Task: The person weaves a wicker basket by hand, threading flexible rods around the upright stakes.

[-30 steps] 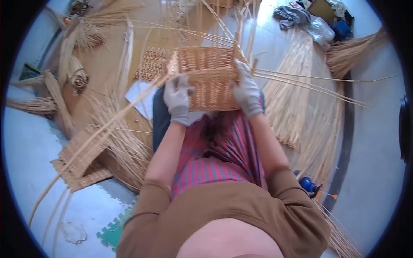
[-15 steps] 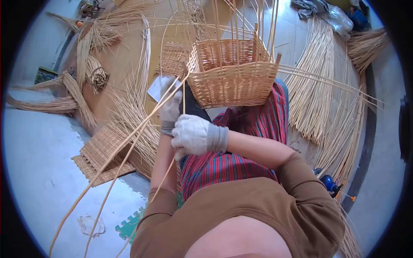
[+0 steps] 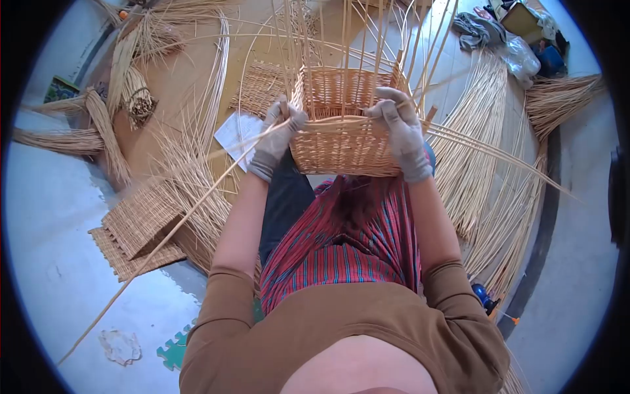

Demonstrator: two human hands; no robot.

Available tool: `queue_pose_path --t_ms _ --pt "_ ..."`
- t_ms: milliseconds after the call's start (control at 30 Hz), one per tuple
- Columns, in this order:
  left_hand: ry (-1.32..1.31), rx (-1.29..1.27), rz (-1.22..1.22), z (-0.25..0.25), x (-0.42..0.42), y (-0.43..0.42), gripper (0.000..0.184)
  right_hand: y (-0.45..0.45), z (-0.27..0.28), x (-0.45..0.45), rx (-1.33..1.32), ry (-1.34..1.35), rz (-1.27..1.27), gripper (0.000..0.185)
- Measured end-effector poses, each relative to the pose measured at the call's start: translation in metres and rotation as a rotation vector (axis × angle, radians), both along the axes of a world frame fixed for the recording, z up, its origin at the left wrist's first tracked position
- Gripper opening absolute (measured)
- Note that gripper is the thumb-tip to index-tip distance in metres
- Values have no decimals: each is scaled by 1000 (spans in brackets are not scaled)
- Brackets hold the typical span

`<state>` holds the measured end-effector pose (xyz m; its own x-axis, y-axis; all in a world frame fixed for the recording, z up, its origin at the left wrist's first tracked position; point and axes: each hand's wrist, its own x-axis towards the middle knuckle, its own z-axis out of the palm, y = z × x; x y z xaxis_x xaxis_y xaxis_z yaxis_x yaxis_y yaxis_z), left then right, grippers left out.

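A half-woven wicker basket point(image 3: 341, 148) rests near my knees, with tall upright stakes point(image 3: 346, 49) rising from its walls and wooden posts at its corners. My left hand point(image 3: 283, 131), in a pale grey work glove, is closed around the basket's front left corner, by the post. A long wicker strand point(image 3: 190, 213) runs from that corner down to the lower left. At the right part of the front rim, my gloved right hand point(image 3: 400, 131) pinches a wicker strand; its far part blurs toward the upper right. The fingertips partly hide the rim there.
Bundles of long reeds point(image 3: 476, 151) lie on the right, and more reeds point(image 3: 197, 177) on the left. Woven panels point(image 3: 141, 220) sit at the left. White paper point(image 3: 236, 134) lies beside the basket. Loose strands point(image 3: 505, 157) stick out to the right. A plastic bag point(image 3: 522, 62) lies at upper right.
My right hand has uncrossed from over my left forearm and moved up to the front rim's right part. My left hand now grips the front left corner. One strand has swung to the right.
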<state>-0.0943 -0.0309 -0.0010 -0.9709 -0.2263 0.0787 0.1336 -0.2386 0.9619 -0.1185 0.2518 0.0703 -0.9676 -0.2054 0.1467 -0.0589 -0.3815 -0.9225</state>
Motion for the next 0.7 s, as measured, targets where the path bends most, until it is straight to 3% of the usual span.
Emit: queue_pose_path --t_ms 67,100,133,267,333,367,400,433,500,533,567,600,667,700 --pt "22 -218 -66 10 13 7 59 5 -2 -4 128 56 -56 19" --pt "-26 -177 -132 19 16 9 77 2 -5 -2 309 198 -210 16" --pt "-24 -165 -136 14 15 11 77 -2 -9 -1 490 341 -361 12" --pt "-8 -179 -17 13 11 23 81 -14 -18 4 369 364 -487 10" --pt "30 -188 22 13 11 23 71 -23 -12 28 249 260 -468 12" --pt "80 -261 28 13 10 19 50 -26 -3 40 221 374 -359 14" --pt "85 -257 43 17 7 18 50 -29 9 45 191 482 -251 16" --pt "42 -272 24 22 7 19 42 -35 26 34 375 609 -241 16" --pt "64 -277 -45 19 8 15 25 -67 80 2 493 412 -161 16" --pt "72 -290 -54 21 8 18 25 -86 95 -27 586 664 -103 18" --pt "16 -141 -44 24 10 23 26 -99 106 -53 680 917 -45 22" --pt "-41 7 -31 26 10 25 28 -102 107 -71 673 923 -59 22" --pt "-4 -4 -12 14 4 20 25 -111 99 -95 996 686 -179 48" --pt "-4 -21 22 10 2 21 25 -115 93 -100 997 700 -175 48"
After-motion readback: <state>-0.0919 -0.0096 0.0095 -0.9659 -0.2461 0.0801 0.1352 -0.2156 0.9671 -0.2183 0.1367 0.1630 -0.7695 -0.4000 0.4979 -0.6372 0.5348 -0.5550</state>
